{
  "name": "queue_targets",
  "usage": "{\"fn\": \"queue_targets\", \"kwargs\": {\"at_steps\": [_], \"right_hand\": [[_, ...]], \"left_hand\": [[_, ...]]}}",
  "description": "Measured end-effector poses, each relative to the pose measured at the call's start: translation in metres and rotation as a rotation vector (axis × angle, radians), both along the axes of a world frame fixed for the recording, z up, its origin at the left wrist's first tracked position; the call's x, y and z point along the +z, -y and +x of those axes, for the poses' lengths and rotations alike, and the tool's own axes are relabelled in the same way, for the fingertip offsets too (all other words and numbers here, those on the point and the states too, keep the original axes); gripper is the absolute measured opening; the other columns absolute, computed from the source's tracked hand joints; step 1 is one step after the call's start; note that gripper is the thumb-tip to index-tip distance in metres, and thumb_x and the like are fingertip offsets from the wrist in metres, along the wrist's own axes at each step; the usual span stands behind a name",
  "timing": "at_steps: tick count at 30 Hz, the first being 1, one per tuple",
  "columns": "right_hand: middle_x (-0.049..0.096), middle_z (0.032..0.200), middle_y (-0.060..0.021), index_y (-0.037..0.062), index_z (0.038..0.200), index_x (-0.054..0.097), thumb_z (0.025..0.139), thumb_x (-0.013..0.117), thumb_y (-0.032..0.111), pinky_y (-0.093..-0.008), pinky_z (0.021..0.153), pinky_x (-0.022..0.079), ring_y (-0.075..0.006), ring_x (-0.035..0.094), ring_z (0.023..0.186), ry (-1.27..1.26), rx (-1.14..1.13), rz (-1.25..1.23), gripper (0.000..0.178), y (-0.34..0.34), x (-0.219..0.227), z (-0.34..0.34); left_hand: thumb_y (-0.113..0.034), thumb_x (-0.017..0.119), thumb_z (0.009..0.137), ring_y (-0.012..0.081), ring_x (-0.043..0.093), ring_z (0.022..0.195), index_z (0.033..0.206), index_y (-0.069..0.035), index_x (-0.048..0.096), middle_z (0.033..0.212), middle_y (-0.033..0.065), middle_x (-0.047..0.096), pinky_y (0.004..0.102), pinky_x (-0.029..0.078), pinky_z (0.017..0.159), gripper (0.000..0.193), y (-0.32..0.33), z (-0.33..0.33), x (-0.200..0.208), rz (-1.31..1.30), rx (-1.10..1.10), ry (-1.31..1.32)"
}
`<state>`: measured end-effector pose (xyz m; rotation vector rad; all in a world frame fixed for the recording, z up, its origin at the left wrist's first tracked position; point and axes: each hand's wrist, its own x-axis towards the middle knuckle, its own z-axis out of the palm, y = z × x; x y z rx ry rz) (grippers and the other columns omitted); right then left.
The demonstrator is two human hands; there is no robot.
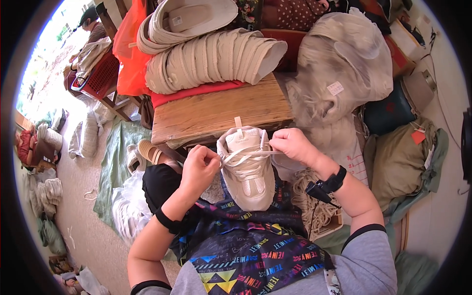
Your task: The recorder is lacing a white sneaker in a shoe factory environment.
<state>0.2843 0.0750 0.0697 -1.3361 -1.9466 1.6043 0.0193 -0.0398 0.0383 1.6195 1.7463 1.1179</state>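
A cream lace-up sneaker [250,192] rests at my lap against the front of the wooden bench, its toe toward me and its pull tab up. Strands of its pale flat shoelace [244,157] cross over the tongue. My left hand [200,164] is closed in a pinch at the left side of the shoe's collar, on one length of the lace. On the right, my right hand [294,146] pinches another length between thumb and finger, stretched out sideways from the shoe. The lace ends inside my fingers are hidden.
On the wooden bench [216,115] lie nested cream shoe uppers [211,61] over red cloth. A clear plastic bag [339,64] stands at its right. Beside my right leg a box holds bundled laces [314,206]. White bags and footwear lie on the floor at left; a person [96,29] sits far left.
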Motion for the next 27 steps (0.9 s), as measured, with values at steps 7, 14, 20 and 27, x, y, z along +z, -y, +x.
{"fn": "queue_targets", "kwargs": {"at_steps": [7,14,20,27], "right_hand": [[0.047,0.066,-0.0112,0.0047,0.063,0.050,0.070,0.065,0.006,-0.0421,0.057,0.044,-0.0301,0.052,0.065,0.099,0.060,1.232,0.017,0.021,0.010,-0.019],[0.054,0.066,-0.0105,0.0029,0.064,0.055,0.077,0.063,0.013,-0.0415,0.058,0.045,-0.0297,0.054,0.065,0.093,-0.050,0.686,0.019,0.015,-0.006,-0.018],[0.057,0.082,-0.0111,0.0045,0.079,0.060,0.077,0.070,0.017,-0.0407,0.076,0.046,-0.0302,0.057,0.084,0.071,0.240,0.806,0.016,-0.012,0.011,0.000],[0.047,0.105,-0.0058,0.0086,0.104,0.063,0.083,0.073,0.017,-0.0304,0.088,0.043,-0.0194,0.051,0.100,-0.084,0.489,0.411,0.025,-0.044,0.013,0.002]], "left_hand": [[-0.009,0.065,0.071,0.0307,0.056,0.078,0.068,-0.002,0.059,0.076,0.0119,0.057,0.0399,0.046,0.069,0.010,-0.005,0.006,0.021,-0.003,0.016,-0.172],[-0.010,0.065,0.074,0.0331,0.056,0.082,0.069,-0.003,0.058,0.078,0.0127,0.056,0.0413,0.047,0.072,0.011,-0.018,0.010,0.027,0.125,-0.039,-0.456],[-0.010,0.071,0.076,0.0327,0.057,0.087,0.083,-0.004,0.060,0.092,0.0118,0.055,0.0407,0.048,0.076,0.014,-0.035,-0.006,0.057,0.127,-0.314,-0.562],[-0.016,0.074,0.082,0.0229,0.057,0.090,0.097,-0.009,0.067,0.100,0.0085,0.051,0.0325,0.049,0.078,0.018,-0.055,-0.030,0.057,-0.290,-0.589,-0.188]]}}
